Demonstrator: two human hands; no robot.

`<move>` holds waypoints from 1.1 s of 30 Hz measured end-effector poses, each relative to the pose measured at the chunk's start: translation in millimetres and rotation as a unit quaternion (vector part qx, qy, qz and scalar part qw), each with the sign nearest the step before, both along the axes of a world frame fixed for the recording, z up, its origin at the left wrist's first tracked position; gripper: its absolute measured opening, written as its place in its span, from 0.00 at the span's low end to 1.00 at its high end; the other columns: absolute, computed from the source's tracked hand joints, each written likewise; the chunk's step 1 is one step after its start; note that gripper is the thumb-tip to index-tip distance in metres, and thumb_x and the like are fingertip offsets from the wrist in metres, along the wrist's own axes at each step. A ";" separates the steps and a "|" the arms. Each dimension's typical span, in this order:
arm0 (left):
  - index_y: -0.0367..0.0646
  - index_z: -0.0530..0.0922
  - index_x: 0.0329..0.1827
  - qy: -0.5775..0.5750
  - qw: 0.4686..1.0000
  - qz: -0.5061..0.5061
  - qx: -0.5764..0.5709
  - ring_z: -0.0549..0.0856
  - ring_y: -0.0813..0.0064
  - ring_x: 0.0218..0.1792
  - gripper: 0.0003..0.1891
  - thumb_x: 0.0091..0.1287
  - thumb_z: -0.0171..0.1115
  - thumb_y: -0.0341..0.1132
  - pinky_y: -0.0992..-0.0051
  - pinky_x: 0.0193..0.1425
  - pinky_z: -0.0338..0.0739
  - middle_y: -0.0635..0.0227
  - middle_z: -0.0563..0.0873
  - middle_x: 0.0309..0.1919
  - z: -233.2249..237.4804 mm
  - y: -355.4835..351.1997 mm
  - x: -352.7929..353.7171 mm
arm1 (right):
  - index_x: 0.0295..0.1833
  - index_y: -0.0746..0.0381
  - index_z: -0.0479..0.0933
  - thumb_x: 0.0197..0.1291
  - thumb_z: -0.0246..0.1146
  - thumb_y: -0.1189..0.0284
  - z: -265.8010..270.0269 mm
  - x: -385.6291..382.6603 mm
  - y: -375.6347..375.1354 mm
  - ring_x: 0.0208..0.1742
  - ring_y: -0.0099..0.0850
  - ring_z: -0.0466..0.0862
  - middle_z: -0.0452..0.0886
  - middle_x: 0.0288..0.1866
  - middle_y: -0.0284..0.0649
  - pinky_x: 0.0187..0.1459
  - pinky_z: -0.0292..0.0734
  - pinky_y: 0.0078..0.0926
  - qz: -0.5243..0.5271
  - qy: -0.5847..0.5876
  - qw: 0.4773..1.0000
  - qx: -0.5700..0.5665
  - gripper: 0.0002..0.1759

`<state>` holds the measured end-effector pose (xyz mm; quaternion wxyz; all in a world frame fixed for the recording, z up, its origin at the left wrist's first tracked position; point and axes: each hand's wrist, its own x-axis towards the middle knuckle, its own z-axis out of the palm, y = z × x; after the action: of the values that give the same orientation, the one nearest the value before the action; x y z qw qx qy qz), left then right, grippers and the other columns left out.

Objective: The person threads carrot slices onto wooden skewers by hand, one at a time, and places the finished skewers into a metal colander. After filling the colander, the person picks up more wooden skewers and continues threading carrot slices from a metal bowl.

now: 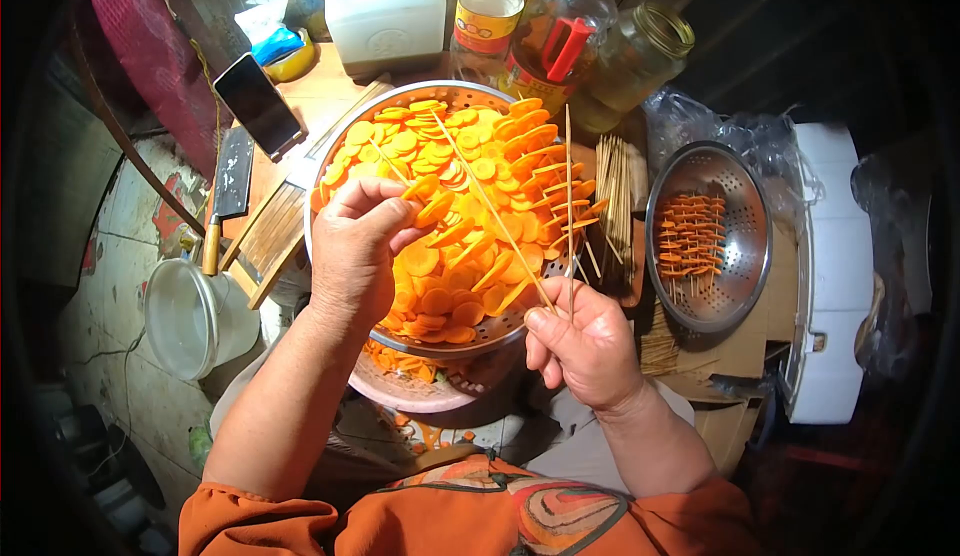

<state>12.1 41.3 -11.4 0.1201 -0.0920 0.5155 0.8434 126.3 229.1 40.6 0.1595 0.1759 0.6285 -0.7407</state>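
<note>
Orange sleeves (pixel 250 526) fill the near edge at 6 o'clock, and both forearms reach up from them toward the middle.

The right hand (pixel 585 346), at about 5 o'clock from centre, is closed in a narrow pinch on the lower ends of two bamboo skewers (pixel 490 206). They are thin, pale, bare sticks. One stands almost straight toward 12 o'clock. The other leans toward 11 o'clock across the pile of carrot rounds (pixel 470 156). Both run lengthwise away from the person, with the free tips far above the grip and only the butts inside the fingers.

The left hand (pixel 355 246), at 9 o'clock from centre, hangs over the big colander (pixel 470 86). Its fingertips are shut on one carrot slice (pixel 422 188), flat and bright orange, just left of the leaning stick.

A small colander (pixel 725 171) at 3 o'clock holds loaded skewers (pixel 690 236). Spare sticks (pixel 615 186) lie between the two bowls. A cleaver (pixel 232 181) and a phone (pixel 258 104) lie at 10 o'clock.
</note>
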 end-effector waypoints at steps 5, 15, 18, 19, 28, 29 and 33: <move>0.43 0.75 0.38 -0.003 1.000 -0.012 0.008 0.84 0.76 0.33 0.05 0.60 0.58 0.26 0.77 0.38 0.83 0.69 0.82 0.33 0.8 -1.3 0.5 | 0.50 0.69 0.70 0.65 0.55 0.72 -0.8 0.9 1.2 0.14 0.12 0.66 0.74 0.21 0.32 0.16 0.62 0.08 -0.002 0.001 1.000 0.003 0.13; 0.41 0.77 0.38 0.034 0.987 -0.049 -0.150 0.82 0.77 0.31 0.07 0.57 0.57 0.24 0.75 0.39 0.81 0.68 0.80 0.35 -5.4 -19.0 -19.0 | 0.49 0.68 0.72 0.65 0.54 0.71 -4.1 -0.4 4.5 0.13 0.14 0.67 0.75 0.21 0.33 0.16 0.63 0.08 -0.033 0.009 0.999 -0.029 0.12; 0.38 0.78 0.34 0.053 0.921 -0.156 -0.353 0.83 0.78 0.29 0.05 0.56 0.59 0.26 0.78 0.36 0.79 0.68 0.82 0.29 -6.7 -30.9 -22.6 | 0.48 0.68 0.72 0.66 0.54 0.71 -4.1 0.1 4.9 0.13 0.15 0.67 0.75 0.21 0.34 0.17 0.63 0.09 -0.040 0.020 0.999 -0.028 0.12; 0.37 0.79 0.33 0.051 0.840 -0.241 -0.483 0.83 0.78 0.29 0.05 0.55 0.61 0.27 0.78 0.35 0.78 0.68 0.83 0.26 -4.1 -34.1 -22.3 | 0.48 0.68 0.72 0.66 0.54 0.71 -4.5 0.1 4.7 0.13 0.15 0.67 0.75 0.21 0.34 0.17 0.63 0.09 -0.040 0.019 0.999 -0.029 0.12; 0.42 0.80 0.33 0.183 0.597 -0.309 -0.718 0.84 0.57 0.36 0.12 0.47 0.67 0.37 0.65 0.41 0.78 0.57 0.84 0.30 -13.7 -37.2 6.4 | 0.48 0.68 0.71 0.66 0.54 0.70 -2.7 0.1 0.9 0.14 0.14 0.67 0.75 0.21 0.33 0.17 0.63 0.08 -0.017 0.010 0.999 -0.026 0.12; 0.42 0.80 0.33 0.166 0.610 -0.319 -0.705 0.84 0.57 0.36 0.12 0.48 0.67 0.37 0.65 0.40 0.78 0.57 0.84 0.30 -10.7 -37.5 5.6 | 0.48 0.68 0.71 0.66 0.54 0.70 -3.1 0.1 0.7 0.14 0.14 0.67 0.75 0.21 0.33 0.17 0.63 0.08 -0.012 0.012 1.000 -0.024 0.12; 0.41 0.79 0.34 0.097 0.626 -0.345 -0.693 0.84 0.57 0.35 0.11 0.50 0.65 0.36 0.65 0.40 0.77 0.56 0.83 0.29 0.4 -38.6 -0.5 | 0.49 0.68 0.71 0.66 0.54 0.69 -3.9 -0.2 -0.1 0.14 0.14 0.68 0.75 0.21 0.33 0.18 0.63 0.08 -0.013 0.020 1.000 -0.014 0.13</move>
<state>11.6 2.7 -11.0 0.2525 0.1185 0.9503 0.1380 126.2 228.9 36.7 0.1400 0.1665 0.6186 -0.7550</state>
